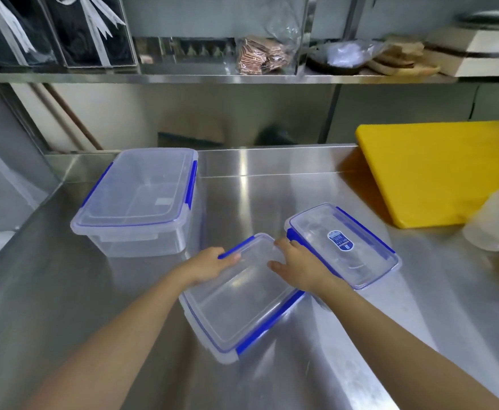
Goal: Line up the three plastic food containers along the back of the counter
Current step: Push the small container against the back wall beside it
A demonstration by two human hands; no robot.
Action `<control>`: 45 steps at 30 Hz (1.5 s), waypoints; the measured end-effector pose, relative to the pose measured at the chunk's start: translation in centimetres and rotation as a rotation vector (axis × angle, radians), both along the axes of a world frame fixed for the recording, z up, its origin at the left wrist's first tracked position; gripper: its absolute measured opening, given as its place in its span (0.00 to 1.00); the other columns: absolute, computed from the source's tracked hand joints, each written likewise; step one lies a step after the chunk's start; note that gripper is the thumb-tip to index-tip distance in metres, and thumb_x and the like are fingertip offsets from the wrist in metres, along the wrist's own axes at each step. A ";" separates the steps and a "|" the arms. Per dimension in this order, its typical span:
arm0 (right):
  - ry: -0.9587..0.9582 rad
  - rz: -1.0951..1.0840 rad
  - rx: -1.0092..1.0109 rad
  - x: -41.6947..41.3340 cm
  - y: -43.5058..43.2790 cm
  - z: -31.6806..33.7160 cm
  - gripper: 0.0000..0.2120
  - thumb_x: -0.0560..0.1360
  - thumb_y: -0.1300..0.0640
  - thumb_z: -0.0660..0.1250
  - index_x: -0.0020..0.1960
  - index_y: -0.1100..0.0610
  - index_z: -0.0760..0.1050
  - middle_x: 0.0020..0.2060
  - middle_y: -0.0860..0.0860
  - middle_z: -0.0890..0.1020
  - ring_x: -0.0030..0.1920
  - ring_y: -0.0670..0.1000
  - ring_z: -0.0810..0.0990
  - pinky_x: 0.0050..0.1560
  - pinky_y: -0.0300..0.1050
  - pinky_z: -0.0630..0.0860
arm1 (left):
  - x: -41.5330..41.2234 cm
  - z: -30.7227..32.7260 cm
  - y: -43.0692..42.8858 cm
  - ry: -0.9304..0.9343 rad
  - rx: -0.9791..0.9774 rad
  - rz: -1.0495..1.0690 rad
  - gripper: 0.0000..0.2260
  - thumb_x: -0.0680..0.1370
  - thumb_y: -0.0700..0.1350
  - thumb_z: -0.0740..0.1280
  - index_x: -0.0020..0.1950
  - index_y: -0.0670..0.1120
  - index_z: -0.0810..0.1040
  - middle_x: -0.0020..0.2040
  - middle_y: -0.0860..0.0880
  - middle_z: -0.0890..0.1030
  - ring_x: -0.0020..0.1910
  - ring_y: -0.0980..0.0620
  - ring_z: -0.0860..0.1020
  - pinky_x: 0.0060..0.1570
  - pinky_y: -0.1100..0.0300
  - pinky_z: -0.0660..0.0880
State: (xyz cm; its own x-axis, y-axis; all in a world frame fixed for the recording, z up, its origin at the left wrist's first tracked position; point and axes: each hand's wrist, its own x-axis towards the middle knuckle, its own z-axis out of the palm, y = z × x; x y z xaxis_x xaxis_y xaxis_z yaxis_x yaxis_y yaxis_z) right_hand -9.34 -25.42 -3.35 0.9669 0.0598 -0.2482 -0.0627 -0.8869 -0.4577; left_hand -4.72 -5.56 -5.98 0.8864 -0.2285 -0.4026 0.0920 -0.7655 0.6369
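Note:
Three clear plastic containers with blue clip lids stand on the steel counter (271,179). The large container (141,196) sits at the back left, close to the wall. A middle-sized container (242,300) lies nearest me, turned at an angle. My left hand (209,263) grips its far left edge, and my right hand (295,261) grips its far right corner. The small container (348,244), with a blue label on its lid, rests just right of my right hand, also angled.
A yellow cutting board (437,170) lies at the back right, with a pale translucent tub (496,223) in front of it. A steel shelf (212,76) overhead carries boxes and bagged items. The counter's left edge drops off beside the large container.

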 end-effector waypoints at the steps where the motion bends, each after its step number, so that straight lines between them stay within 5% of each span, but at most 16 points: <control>1: -0.013 0.005 -0.001 0.1 0.1 -0.1 0.23 0.77 0.50 0.60 0.70 0.55 0.62 0.63 0.56 0.74 0.60 0.57 0.75 0.60 0.51 0.74 | -0.2 -0.2 -0.1 0.003 -0.003 0.030 0.19 0.77 0.61 0.59 0.34 0.48 0.65 0.33 0.51 0.69 0.32 0.52 0.67 0.34 0.58 0.62; 5: -0.109 -0.004 -0.068 0.9 0.6 -1.0 0.23 0.78 0.49 0.58 0.70 0.56 0.62 0.64 0.57 0.73 0.62 0.58 0.72 0.62 0.52 0.68 | -1.2 -1.7 -0.7 -0.007 -0.091 0.285 0.19 0.77 0.60 0.58 0.43 0.44 0.72 0.44 0.44 0.77 0.43 0.45 0.75 0.40 0.56 0.67; 8: -0.187 -0.060 -0.034 1.5 1.0 -1.6 0.25 0.77 0.50 0.59 0.70 0.59 0.62 0.67 0.57 0.70 0.66 0.58 0.68 0.65 0.51 0.65 | -1.5 -2.6 -1.1 0.107 -0.391 0.641 0.28 0.75 0.60 0.62 0.64 0.39 0.71 0.61 0.41 0.77 0.59 0.41 0.76 0.55 0.55 0.71; 10: -0.170 -0.095 0.036 1.7 1.5 -1.8 0.24 0.77 0.51 0.59 0.70 0.60 0.62 0.67 0.57 0.69 0.65 0.58 0.69 0.63 0.51 0.68 | -1.3 -3.5 -1.0 0.221 -0.598 0.785 0.34 0.68 0.63 0.65 0.66 0.43 0.70 0.63 0.42 0.77 0.58 0.41 0.77 0.61 0.48 0.73; 13: -0.089 -0.204 0.113 2.1 1.8 -2.2 0.23 0.76 0.48 0.60 0.66 0.60 0.63 0.61 0.58 0.73 0.57 0.60 0.74 0.53 0.53 0.73 | -1.0 -3.6 -0.6 0.241 -0.733 0.871 0.26 0.71 0.55 0.69 0.64 0.42 0.70 0.58 0.40 0.80 0.53 0.41 0.80 0.53 0.45 0.78; 16: -0.027 -0.304 0.175 2.1 1.5 -2.4 0.28 0.76 0.44 0.60 0.69 0.58 0.59 0.59 0.57 0.75 0.57 0.60 0.77 0.55 0.55 0.75 | -1.7 -2.9 -0.1 0.126 -0.727 0.935 0.24 0.71 0.48 0.72 0.61 0.40 0.68 0.58 0.40 0.77 0.52 0.43 0.79 0.43 0.52 0.77; 20: -0.045 -0.315 0.198 1.7 1.8 -2.6 0.24 0.77 0.45 0.59 0.67 0.58 0.61 0.56 0.57 0.79 0.54 0.60 0.79 0.51 0.54 0.75 | -5.6 -0.9 -0.7 -0.160 -0.175 0.575 0.26 0.67 0.58 0.73 0.56 0.49 0.64 0.57 0.51 0.67 0.59 0.48 0.70 0.61 0.52 0.67; 25: -0.117 -0.314 0.095 2.8 2.4 -2.9 0.18 0.78 0.45 0.55 0.60 0.57 0.62 0.47 0.56 0.79 0.38 0.56 0.73 0.38 0.47 0.69 | -7.3 -0.2 -1.6 -0.354 0.224 0.137 0.43 0.63 0.69 0.68 0.71 0.50 0.57 0.69 0.50 0.60 0.70 0.50 0.59 0.65 0.59 0.57; 28: -0.141 -0.281 -0.011 4.3 2.7 -3.0 0.17 0.79 0.45 0.52 0.57 0.59 0.63 0.50 0.58 0.78 0.41 0.60 0.77 0.39 0.50 0.72 | -5.7 -0.7 -1.5 -0.468 0.269 0.027 0.42 0.69 0.68 0.63 0.74 0.44 0.58 0.75 0.48 0.60 0.74 0.49 0.60 0.71 0.58 0.56; 30: -0.152 -0.261 -0.060 5.8 2.8 -3.1 0.18 0.80 0.46 0.51 0.58 0.60 0.63 0.52 0.59 0.78 0.40 0.59 0.76 0.38 0.50 0.72 | -4.4 -0.9 -1.6 -0.523 0.342 -0.026 0.40 0.69 0.69 0.57 0.67 0.39 0.70 0.68 0.45 0.73 0.66 0.48 0.74 0.66 0.56 0.68; 32: -0.126 -0.253 -0.035 7.6 2.8 -2.9 0.18 0.80 0.48 0.52 0.59 0.62 0.64 0.55 0.60 0.77 0.43 0.60 0.75 0.39 0.49 0.70 | -2.5 -1.0 -1.6 -0.500 0.405 -0.054 0.41 0.71 0.71 0.48 0.64 0.38 0.74 0.65 0.43 0.78 0.63 0.49 0.77 0.64 0.55 0.69; 34: -0.072 -0.235 0.054 9.5 2.8 -2.8 0.19 0.79 0.49 0.55 0.62 0.63 0.64 0.60 0.61 0.73 0.53 0.62 0.76 0.46 0.51 0.73 | -0.8 -1.1 -1.6 -0.478 0.335 -0.063 0.43 0.72 0.70 0.44 0.74 0.38 0.58 0.76 0.43 0.61 0.75 0.49 0.61 0.71 0.60 0.51; 37: -0.067 -0.176 0.089 12.3 2.9 -3.1 0.23 0.78 0.49 0.58 0.67 0.63 0.61 0.66 0.60 0.68 0.62 0.62 0.71 0.60 0.54 0.71 | 3.0 -1.6 -1.7 -0.445 0.262 -0.057 0.39 0.77 0.63 0.52 0.75 0.42 0.38 0.78 0.47 0.39 0.77 0.51 0.39 0.71 0.60 0.36; 45: -0.066 -0.148 0.017 19.0 2.1 -3.7 0.28 0.79 0.46 0.51 0.72 0.63 0.53 0.73 0.57 0.59 0.65 0.63 0.69 0.61 0.57 0.68 | 11.3 -1.5 -2.9 -0.299 0.266 -0.117 0.37 0.79 0.59 0.53 0.75 0.41 0.35 0.77 0.45 0.36 0.76 0.50 0.35 0.72 0.56 0.35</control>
